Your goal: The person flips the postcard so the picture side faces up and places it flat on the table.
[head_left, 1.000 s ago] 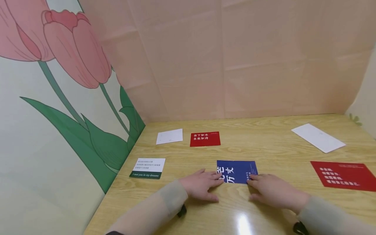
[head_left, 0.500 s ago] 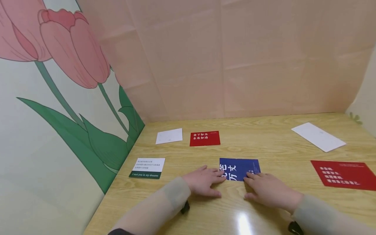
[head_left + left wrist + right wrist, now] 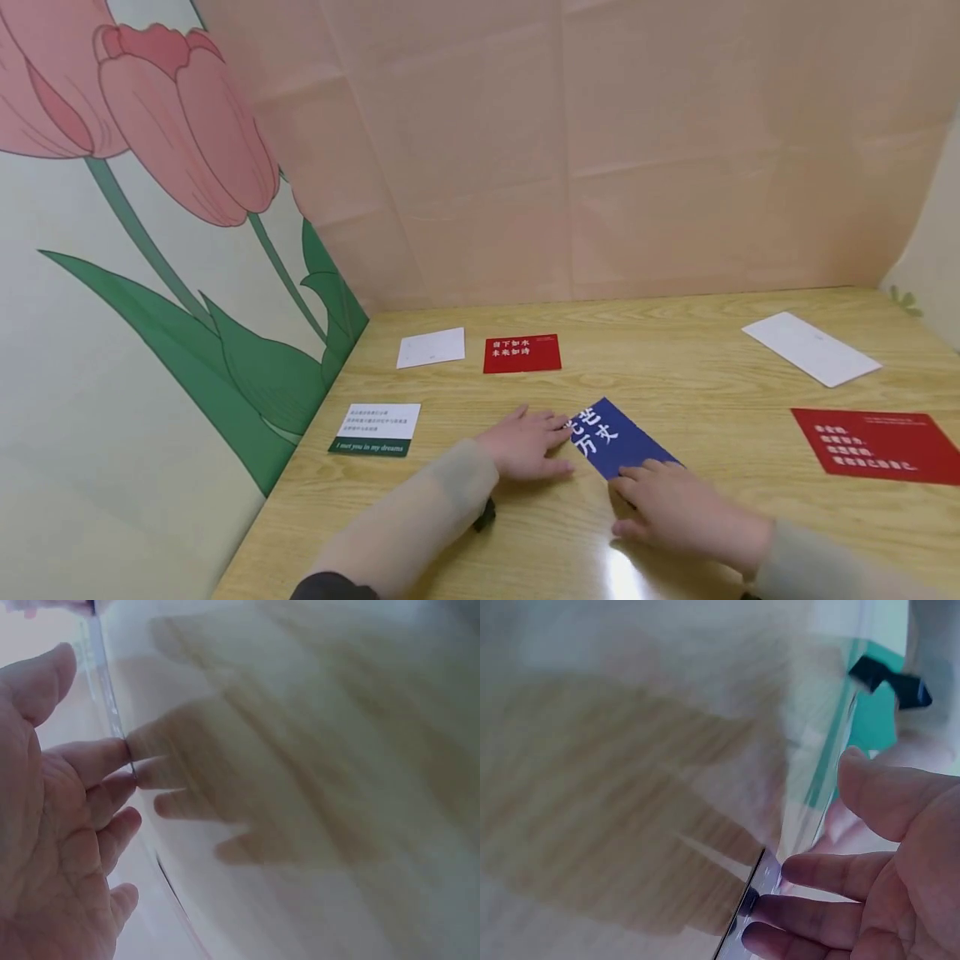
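Observation:
A blue card (image 3: 633,443) with white characters lies turned at an angle on the wooden table (image 3: 675,367). My left hand (image 3: 527,446) rests with fingers spread, its fingertips right at the card's left corner. Over the card's lower right side, my right hand (image 3: 682,510) lays its fingertips and covers that end. In the left wrist view the left hand (image 3: 64,840) shows its palm, fingertips at a thin edge. The right hand's fingers (image 3: 810,915) reach a dark edge in the right wrist view, thumb held apart.
Toward the back lie a white card (image 3: 431,347), a red card (image 3: 522,364) and a long white card (image 3: 812,348). A white-and-green card (image 3: 375,425) is at left, and a larger red card (image 3: 877,442) at right. A pink backdrop (image 3: 637,167) stands behind the table.
The blue card has turned clockwise from nearly square to slanted. My right hand first slid left along it, then drew nearer to me; my left hand shifted slightly right and away.

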Demonstrator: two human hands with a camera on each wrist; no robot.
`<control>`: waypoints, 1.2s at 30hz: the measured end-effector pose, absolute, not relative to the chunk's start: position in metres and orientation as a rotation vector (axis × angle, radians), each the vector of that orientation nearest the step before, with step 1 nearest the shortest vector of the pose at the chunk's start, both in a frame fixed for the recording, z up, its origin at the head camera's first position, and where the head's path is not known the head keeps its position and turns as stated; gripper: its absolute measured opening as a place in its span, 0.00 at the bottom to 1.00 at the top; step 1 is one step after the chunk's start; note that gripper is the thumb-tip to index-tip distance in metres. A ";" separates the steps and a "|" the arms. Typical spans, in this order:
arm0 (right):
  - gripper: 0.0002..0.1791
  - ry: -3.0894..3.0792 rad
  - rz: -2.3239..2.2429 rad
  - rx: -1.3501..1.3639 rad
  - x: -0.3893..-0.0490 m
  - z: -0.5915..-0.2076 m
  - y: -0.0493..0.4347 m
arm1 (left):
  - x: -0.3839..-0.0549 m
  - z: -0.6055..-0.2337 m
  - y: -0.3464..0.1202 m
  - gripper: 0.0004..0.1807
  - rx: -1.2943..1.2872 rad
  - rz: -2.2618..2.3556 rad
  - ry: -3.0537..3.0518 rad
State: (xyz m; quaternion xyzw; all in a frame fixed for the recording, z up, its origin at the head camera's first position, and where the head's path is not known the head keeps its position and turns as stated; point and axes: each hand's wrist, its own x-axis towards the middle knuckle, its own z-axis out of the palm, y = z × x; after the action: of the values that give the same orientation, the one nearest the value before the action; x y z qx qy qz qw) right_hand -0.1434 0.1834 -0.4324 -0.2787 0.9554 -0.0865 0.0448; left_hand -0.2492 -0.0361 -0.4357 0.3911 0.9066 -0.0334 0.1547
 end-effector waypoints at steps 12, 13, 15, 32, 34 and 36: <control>0.37 2.856 -0.354 -0.918 -0.129 -0.435 0.180 | -0.257 -0.439 -0.013 0.44 1.003 -0.046 2.646; 0.37 2.856 -0.352 -0.931 -0.128 -0.436 0.182 | -0.256 -0.439 -0.011 0.45 0.994 -0.058 2.658; 0.38 2.856 -0.346 -0.959 -0.126 -0.438 0.185 | -0.254 -0.440 -0.008 0.46 0.980 -0.088 2.680; 0.44 2.859 -0.193 -0.887 -0.117 -0.438 0.212 | -0.252 -0.441 -0.004 0.47 0.930 -0.068 2.703; 0.45 2.846 -0.179 -0.857 -0.117 -0.439 0.212 | -0.253 -0.442 -0.004 0.47 0.928 -0.058 2.703; 0.44 2.842 -0.170 -0.849 -0.116 -0.439 0.211 | -0.253 -0.442 -0.004 0.47 0.925 -0.048 2.702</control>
State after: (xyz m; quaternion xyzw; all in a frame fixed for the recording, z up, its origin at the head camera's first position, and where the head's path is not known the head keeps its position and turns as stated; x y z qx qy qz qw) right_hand -0.1163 0.2115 -0.4394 -0.2848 0.9531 -0.0569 0.0849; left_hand -0.2526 -0.0041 -0.4420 0.3205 0.9364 -0.0168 0.1420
